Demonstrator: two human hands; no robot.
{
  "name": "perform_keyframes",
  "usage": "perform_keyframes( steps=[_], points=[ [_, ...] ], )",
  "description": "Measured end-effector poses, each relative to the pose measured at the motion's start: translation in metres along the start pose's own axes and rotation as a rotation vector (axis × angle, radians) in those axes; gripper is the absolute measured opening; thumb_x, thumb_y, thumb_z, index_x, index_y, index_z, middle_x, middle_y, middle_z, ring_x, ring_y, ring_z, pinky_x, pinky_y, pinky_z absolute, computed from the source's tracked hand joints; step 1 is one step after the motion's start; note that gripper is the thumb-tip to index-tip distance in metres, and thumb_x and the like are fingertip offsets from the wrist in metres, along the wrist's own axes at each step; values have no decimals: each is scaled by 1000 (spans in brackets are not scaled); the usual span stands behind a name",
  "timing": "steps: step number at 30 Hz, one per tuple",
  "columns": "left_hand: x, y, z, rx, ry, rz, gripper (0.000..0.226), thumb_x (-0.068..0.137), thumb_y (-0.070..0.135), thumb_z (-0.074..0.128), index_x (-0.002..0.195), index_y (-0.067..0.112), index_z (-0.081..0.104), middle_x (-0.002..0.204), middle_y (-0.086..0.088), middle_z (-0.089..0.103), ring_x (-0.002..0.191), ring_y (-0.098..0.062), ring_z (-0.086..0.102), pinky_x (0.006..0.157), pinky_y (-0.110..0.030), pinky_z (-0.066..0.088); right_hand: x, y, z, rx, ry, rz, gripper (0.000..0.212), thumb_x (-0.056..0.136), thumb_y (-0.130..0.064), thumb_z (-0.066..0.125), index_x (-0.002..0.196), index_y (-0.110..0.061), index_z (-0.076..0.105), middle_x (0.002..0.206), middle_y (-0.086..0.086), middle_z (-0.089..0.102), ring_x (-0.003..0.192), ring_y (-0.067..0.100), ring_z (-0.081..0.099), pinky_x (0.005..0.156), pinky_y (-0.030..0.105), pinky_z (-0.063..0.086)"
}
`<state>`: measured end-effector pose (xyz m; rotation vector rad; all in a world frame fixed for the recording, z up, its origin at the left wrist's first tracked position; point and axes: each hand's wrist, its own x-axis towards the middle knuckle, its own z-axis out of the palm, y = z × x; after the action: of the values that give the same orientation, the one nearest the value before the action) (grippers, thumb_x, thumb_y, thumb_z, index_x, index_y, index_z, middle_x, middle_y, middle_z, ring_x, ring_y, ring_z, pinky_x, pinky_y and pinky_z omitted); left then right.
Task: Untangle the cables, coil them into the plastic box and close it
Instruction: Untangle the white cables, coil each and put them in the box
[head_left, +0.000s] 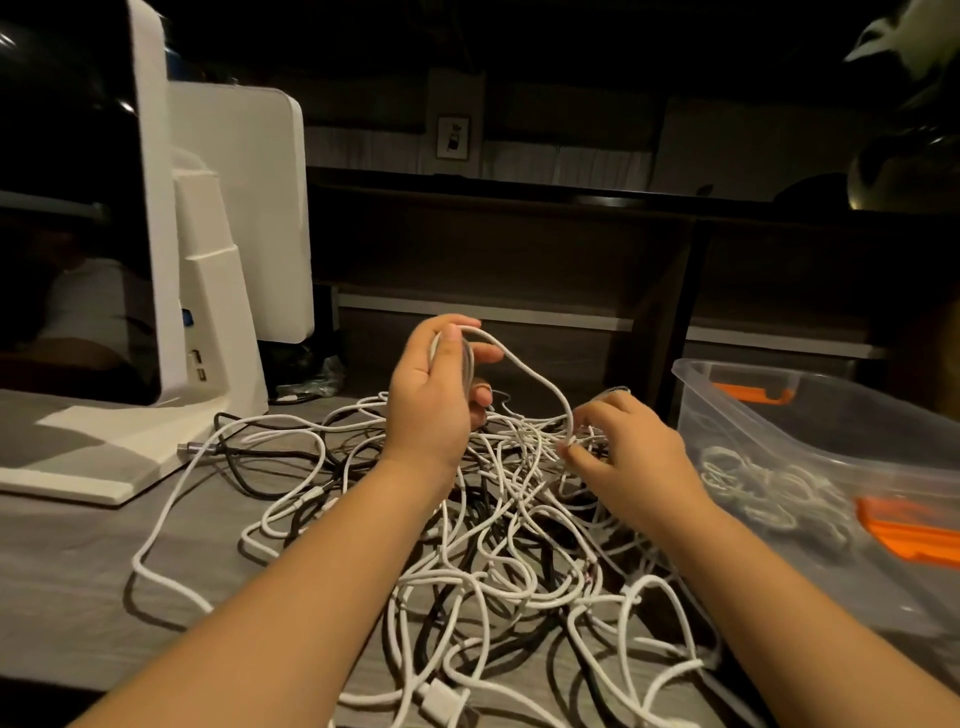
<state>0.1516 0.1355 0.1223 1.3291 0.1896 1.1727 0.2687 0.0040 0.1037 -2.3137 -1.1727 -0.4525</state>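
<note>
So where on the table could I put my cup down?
Bare grey tabletop lies left of the tangled white and black cables, in front of the white monitor stand. The middle is crowded, and the clear plastic box fills the right.

Both forearms are bare from the bottom edge of the view up to the wrists, with no sleeve on them. The left hand (436, 395) and right hand (631, 452) wear no glove, ring or watch.
</note>
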Motion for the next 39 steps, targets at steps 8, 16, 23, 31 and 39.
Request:
perform_keyframes(
  steps=[8,16,23,31,39],
  points=[
    [11,4,-7,-407,221,-266,30,109,32,34,103,23,62,92,-1,75,74,-16,75,62,-30,59,-9,-18,4,186,176,-402,29,101,-27,37,119,-16,57,104,-8,62,80,1,56,74,19,45],
    [14,6,-9,-614,253,-377,29,108,37,37,108,21,61,99,-3,75,78,-21,77,60,-32,60,-9,-12,4,454,64,-217,21,101,-24,50,113,-37,62,67,-19,60,55,1,50,53,18,37],
    [18,5,-12,-763,236,-389,27,106,38,43,103,22,66,81,1,73,71,-17,75,68,-35,59,-11,-26,4,178,-254,-135,28,99,-24,52,119,-38,67,99,-10,72,80,9,65,78,37,58],
    [27,7,-21,-687,298,-324,18,106,31,41,102,25,58,72,3,57,46,-7,41,43,-19,32,-18,-29,-3,174,-230,-324,24,103,-38,40,126,-35,47,79,-13,62,71,-1,55,66,28,46],
    [24,7,-18,-541,387,-274,21,107,28,39,99,24,58,82,0,56,48,-7,41,45,-20,30,-16,-31,-1,152,-135,-334,23,101,-20,51,120,-26,64,110,-13,67,102,7,60,87,24,49]
  ],
)
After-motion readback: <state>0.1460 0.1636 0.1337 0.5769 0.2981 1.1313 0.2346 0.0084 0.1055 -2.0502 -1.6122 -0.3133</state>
